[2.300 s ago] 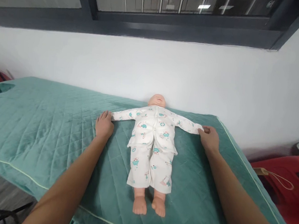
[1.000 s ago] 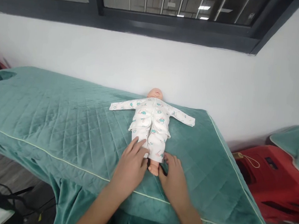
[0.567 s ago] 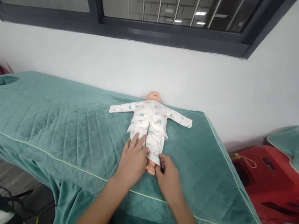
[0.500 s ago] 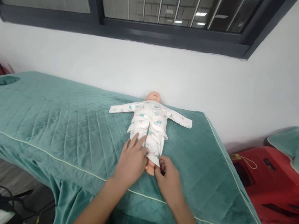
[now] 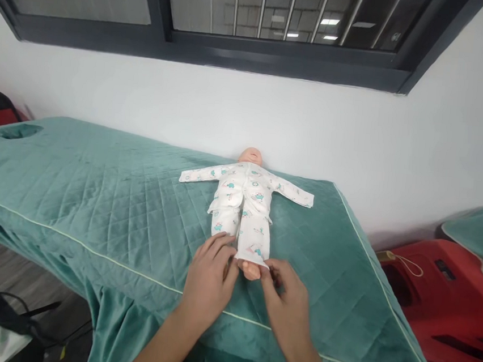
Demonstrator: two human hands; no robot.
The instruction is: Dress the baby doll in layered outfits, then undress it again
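One cuff point(image 5: 251, 257) in hand; doll point(image 5: 251, 155) on bed point(image 5: 136, 205).
Shirt point(image 5: 235, 186) and trousers point(image 5: 254, 233) are on; cuff not yet released. Our right hand point(image 5: 289, 305) has fingers closed on it; whether our left hand point(image 5: 209, 277) grips, we cannot tell.

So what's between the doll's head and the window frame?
Just white wall: the head camera's view shows it running from the doll's head up to the dark window frame.
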